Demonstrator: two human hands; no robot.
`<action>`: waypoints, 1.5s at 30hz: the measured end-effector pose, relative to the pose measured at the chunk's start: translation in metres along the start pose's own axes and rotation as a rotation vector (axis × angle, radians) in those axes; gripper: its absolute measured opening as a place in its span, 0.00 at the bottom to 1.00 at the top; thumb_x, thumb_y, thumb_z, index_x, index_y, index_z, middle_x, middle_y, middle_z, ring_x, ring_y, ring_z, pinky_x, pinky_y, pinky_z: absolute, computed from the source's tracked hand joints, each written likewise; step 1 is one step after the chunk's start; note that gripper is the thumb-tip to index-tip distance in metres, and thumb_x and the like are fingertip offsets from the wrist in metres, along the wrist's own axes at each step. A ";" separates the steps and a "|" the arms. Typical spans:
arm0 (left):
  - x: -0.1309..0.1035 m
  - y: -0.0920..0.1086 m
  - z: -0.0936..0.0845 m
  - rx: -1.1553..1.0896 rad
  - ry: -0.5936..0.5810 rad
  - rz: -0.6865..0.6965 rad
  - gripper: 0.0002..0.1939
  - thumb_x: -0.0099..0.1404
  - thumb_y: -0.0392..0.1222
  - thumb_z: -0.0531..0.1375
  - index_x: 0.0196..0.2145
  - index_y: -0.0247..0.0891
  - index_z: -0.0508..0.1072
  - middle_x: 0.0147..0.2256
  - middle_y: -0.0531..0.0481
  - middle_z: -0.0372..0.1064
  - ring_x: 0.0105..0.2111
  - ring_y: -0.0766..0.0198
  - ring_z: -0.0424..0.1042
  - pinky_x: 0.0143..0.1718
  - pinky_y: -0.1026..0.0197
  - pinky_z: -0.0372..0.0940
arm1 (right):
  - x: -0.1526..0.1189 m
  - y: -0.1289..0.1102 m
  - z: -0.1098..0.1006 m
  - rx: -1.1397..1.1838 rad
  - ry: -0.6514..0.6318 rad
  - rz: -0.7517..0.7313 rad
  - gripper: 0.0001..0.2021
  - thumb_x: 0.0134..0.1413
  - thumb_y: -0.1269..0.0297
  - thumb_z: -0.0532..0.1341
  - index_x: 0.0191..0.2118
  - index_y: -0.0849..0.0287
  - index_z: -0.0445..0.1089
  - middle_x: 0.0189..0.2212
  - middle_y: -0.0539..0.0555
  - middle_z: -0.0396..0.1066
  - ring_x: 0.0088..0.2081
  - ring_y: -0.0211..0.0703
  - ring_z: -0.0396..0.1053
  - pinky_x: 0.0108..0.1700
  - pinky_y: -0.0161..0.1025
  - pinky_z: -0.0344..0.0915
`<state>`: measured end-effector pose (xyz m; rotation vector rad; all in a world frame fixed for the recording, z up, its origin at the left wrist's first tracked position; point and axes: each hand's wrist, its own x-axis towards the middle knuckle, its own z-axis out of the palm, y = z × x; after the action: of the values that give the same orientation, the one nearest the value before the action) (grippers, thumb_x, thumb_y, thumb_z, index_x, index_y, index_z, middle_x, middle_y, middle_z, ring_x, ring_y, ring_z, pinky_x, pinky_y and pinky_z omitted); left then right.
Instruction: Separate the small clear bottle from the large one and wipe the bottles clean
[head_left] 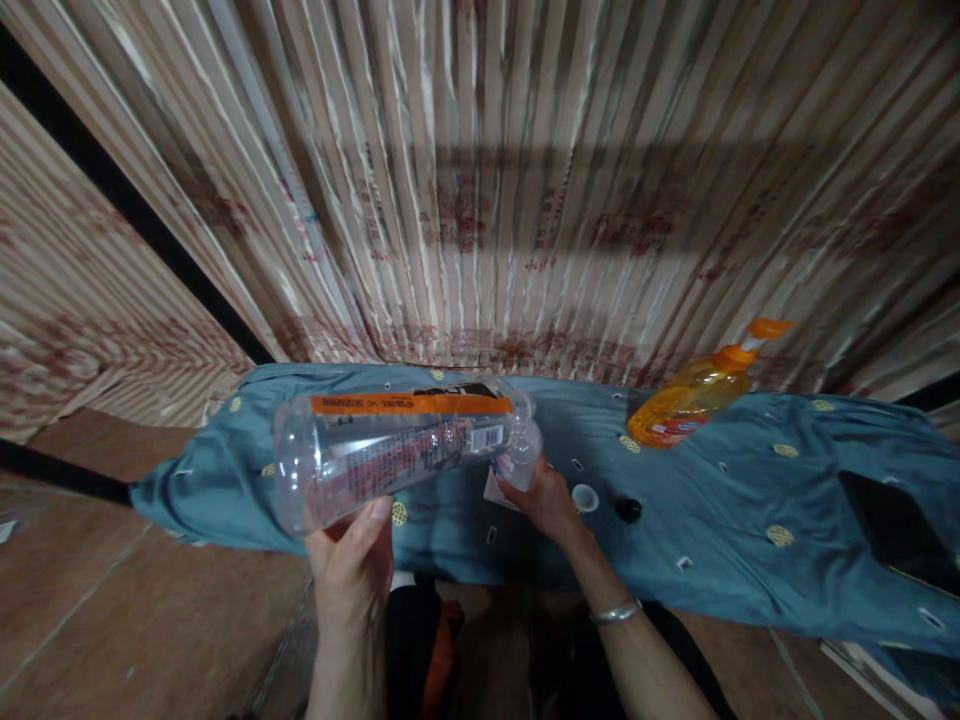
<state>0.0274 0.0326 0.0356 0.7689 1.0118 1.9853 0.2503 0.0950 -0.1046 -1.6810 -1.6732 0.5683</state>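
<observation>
A large clear plastic bottle (405,455) with an orange band and a barcode on its label is held tilted almost level, its base to the left. My left hand (351,550) is closed around its lower end from below, thumb up along the side. At the bottle's right end, my right hand (547,498) grips a small clear bottle (523,458). The two bottles' necks meet or overlap there; I cannot tell whether they touch. Whether liquid passes between them does not show. Beside my right hand lie a round whitish lid (585,498) and a black cap (628,509).
A pump bottle (686,405) of orange liquid stands at the right rear of the blue-green cloth (450,545). A dark phone-like slab (896,530) lies far right. A white piece (497,492) sits under my right hand. Pleated curtain (480,200) hangs behind.
</observation>
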 end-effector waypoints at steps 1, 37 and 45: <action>0.000 -0.001 -0.001 0.005 0.006 0.001 0.37 0.47 0.44 0.79 0.55 0.49 0.78 0.44 0.46 0.81 0.44 0.50 0.81 0.49 0.44 0.77 | 0.000 0.000 0.000 0.002 -0.001 -0.002 0.25 0.51 0.62 0.71 0.54 0.57 0.68 0.44 0.59 0.82 0.47 0.58 0.82 0.46 0.46 0.76; -0.004 0.004 0.010 -0.013 0.012 -0.007 0.40 0.46 0.45 0.79 0.57 0.51 0.77 0.43 0.45 0.81 0.42 0.47 0.82 0.48 0.37 0.77 | 0.000 0.002 0.001 0.011 0.002 -0.001 0.26 0.50 0.61 0.71 0.55 0.57 0.67 0.44 0.58 0.82 0.46 0.58 0.82 0.45 0.46 0.76; -0.006 0.009 0.008 -0.025 -0.078 -0.004 0.39 0.48 0.42 0.78 0.58 0.50 0.77 0.40 0.46 0.82 0.37 0.49 0.83 0.49 0.36 0.77 | 0.001 0.002 0.002 -0.001 0.021 -0.002 0.25 0.50 0.61 0.71 0.53 0.57 0.68 0.43 0.58 0.82 0.46 0.59 0.82 0.45 0.46 0.76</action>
<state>0.0338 0.0274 0.0461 0.8238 0.9407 1.9460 0.2501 0.0961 -0.1077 -1.6800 -1.6604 0.5469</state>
